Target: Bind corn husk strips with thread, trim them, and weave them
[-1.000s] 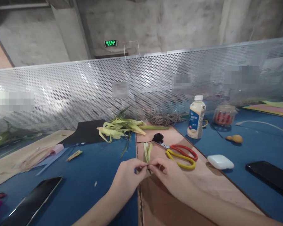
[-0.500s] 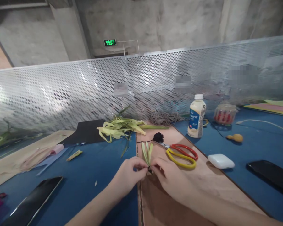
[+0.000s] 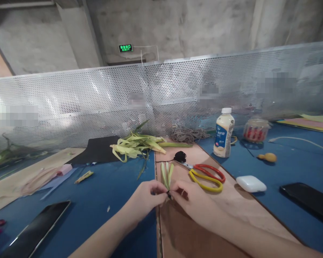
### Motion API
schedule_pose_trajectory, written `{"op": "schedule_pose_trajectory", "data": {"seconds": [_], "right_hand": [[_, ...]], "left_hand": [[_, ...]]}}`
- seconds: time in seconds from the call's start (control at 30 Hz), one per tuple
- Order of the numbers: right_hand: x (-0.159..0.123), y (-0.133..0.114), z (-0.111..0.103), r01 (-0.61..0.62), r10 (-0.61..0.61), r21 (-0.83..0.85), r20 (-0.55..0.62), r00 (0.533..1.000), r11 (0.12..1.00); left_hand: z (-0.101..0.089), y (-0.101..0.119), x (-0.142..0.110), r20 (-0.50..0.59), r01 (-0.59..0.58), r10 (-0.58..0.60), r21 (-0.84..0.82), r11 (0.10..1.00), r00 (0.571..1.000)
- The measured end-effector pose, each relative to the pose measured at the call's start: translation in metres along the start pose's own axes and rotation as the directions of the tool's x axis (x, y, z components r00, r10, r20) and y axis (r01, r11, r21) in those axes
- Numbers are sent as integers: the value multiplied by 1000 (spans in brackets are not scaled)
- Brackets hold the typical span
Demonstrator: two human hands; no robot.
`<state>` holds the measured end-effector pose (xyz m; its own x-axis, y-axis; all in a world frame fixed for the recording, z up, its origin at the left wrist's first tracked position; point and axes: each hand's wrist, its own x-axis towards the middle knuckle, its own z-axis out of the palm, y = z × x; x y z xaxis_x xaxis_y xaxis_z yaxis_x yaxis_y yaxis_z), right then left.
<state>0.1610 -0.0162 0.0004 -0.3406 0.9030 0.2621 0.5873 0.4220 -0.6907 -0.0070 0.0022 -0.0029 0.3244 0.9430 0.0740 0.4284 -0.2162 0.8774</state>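
Note:
In the head view, a small bundle of pale green husk strips (image 3: 167, 173) fans upward between my hands. Dark thread (image 3: 169, 194) shows at its lower end. My left hand (image 3: 148, 195) pinches the bundle's base from the left, thumb against forefinger. From the other side, my right hand (image 3: 195, 200) is closed in a pinch at the same dark spot; my fingers hide exactly what it grips. A ball of black thread (image 3: 180, 156) lies just beyond the strips. Scissors with red and yellow handles (image 3: 195, 168) rest on the board right of them.
Corn husks (image 3: 140, 146) lie piled at the back, beside tangled grey cord (image 3: 188, 134). A bottle (image 3: 223, 134), a clear tub (image 3: 256, 130), a white case (image 3: 251, 184) and a black phone (image 3: 307, 200) sit right. Another phone (image 3: 37, 229) lies front left. A perforated metal screen (image 3: 113, 96) stands behind.
Both hands stay at the bundle's base with almost the same pinch. The whole view has shifted very slightly; nothing else on the table has moved.

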Motion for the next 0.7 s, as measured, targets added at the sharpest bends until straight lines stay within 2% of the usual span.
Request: {"op": "schedule_pose_trajectory", "data": {"seconds": [0.43, 0.7], "right_hand": [[4, 9, 1, -27, 26, 60, 23, 999, 998], [8, 19, 1, -53, 36, 200, 92, 995, 978]], "left_hand": [[1, 1, 0, 22, 4, -4, -6, 1000, 1000], [-1, 1, -2, 35, -48, 47, 27, 998, 998]]}}
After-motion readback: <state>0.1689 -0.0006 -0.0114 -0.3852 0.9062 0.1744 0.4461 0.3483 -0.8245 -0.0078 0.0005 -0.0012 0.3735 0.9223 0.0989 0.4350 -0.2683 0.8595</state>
